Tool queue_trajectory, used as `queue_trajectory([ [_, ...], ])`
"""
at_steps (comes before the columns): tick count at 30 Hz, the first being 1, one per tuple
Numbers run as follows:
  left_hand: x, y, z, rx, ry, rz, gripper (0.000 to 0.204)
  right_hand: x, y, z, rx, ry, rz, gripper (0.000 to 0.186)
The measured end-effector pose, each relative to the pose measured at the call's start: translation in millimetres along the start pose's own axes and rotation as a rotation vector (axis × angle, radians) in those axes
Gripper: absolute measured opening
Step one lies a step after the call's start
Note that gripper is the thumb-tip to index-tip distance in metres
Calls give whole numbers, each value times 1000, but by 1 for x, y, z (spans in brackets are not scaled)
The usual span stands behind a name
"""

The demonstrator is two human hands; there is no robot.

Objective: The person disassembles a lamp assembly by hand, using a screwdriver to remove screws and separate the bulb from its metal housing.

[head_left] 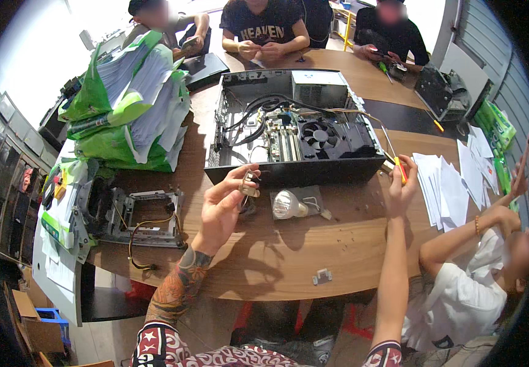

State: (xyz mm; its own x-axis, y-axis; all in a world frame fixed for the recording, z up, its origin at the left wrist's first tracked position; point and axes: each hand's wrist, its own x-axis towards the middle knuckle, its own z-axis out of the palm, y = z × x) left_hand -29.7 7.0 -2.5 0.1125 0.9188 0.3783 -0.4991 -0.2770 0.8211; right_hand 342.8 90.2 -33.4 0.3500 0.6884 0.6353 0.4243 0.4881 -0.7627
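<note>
My left hand [221,208] is raised in front of an open desktop computer case [301,172], pinching a small beige-and-metal part [250,187] between thumb and fingers. Its exact kind is too small to tell. My right hand [401,189], off the case's near right corner, grips a screwdriver [399,165] with a yellow and red handle; its long thin shaft points up and to the left. Inside the case are a black fan [319,136], memory slots, dark cables and a power supply [319,90]. A reflector lamp [287,205] with a short lead lies between my hands.
Bagged paper stacks [136,116] stand left, above a metal frame [145,217] with wires. White papers [439,186] lie right. A small light-coloured bracket [322,276] sits near the front edge. Several people sit around the table, one close on my right [466,269].
</note>
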Motion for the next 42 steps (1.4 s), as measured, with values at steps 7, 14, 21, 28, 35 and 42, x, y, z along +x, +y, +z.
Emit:
queue_trajectory([
  [7, 0, -2, 1, -4, 66, -62, 34, -1, -2, -1, 0, -1, 40, 24],
  [14, 0, 0, 1, -108, 41, -65, 56, 1, -2, 2, -21, 0, 6, 25],
  [21, 2, 2, 11, -133, 5, -82, 54, 1, -5, 1, 28, 9, -2, 25],
  [28, -4, 1, 9, -126, -4, -82, 47, -4, -3, 2, 51, 14, 17, 24],
  [35, -1, 0, 14, -129, -17, -86, 55, -2, -3, 4, 13, 45, -50, 24],
  [42, -2, -5, 15, -49, -26, -102, 60, -2, 1, 3, 23, 40, -45, 24],
])
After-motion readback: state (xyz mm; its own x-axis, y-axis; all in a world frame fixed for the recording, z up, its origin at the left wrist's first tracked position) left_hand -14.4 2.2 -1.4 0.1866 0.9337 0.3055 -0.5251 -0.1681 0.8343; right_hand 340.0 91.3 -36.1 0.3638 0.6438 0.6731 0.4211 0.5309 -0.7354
